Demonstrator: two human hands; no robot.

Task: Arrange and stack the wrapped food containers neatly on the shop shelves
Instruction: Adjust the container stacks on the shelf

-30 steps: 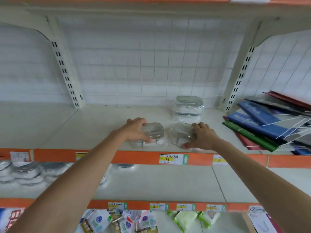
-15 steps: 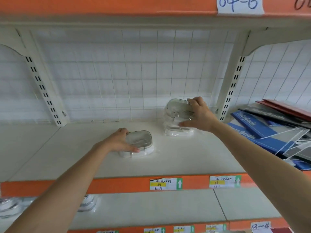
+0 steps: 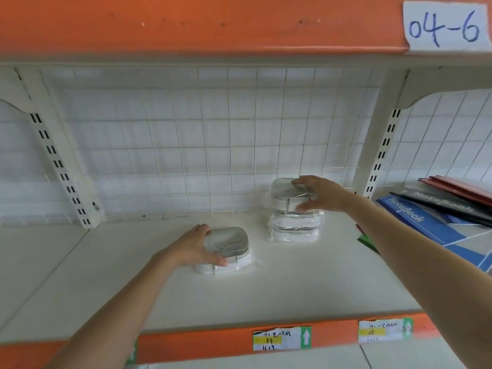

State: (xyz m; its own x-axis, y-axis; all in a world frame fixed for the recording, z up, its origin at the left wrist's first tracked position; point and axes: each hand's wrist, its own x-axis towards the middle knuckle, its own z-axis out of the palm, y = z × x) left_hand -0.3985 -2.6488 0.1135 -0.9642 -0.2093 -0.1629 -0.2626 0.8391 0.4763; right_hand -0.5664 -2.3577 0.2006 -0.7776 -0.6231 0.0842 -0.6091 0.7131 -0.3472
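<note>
At the far left a slotted upright (image 3: 60,169) ran up the white wire-grid back panel (image 3: 213,145) of the shelf (image 3: 292,288). The person's left hand (image 3: 190,247) lay on a single wrapped container (image 3: 229,251) that sat flat on the shelf, a little left of the middle; its fingers (image 3: 219,262) were curled round the near and left edges of the clear lid, gripping it. To the right and further back, close to the grid, stood a stack of wrapped containers (image 3: 294,227). The right hand (image 3: 322,194) held the top container (image 3: 288,194) of that stack from its right side, fingers spread over the lid and the thumb down on the near edge, so it was gripping it; the container sat slightly askew on those beneath. Beyond the right-hand upright (image 3: 380,155), blue notebooks (image 3: 426,225) and dark and red ones lay fanned on the shelf. Price labels (image 3: 281,338) were stuck along the orange front strip, and a paper tag (image 3: 444,26) reading 04-6 sat on the shelf edge above.
</note>
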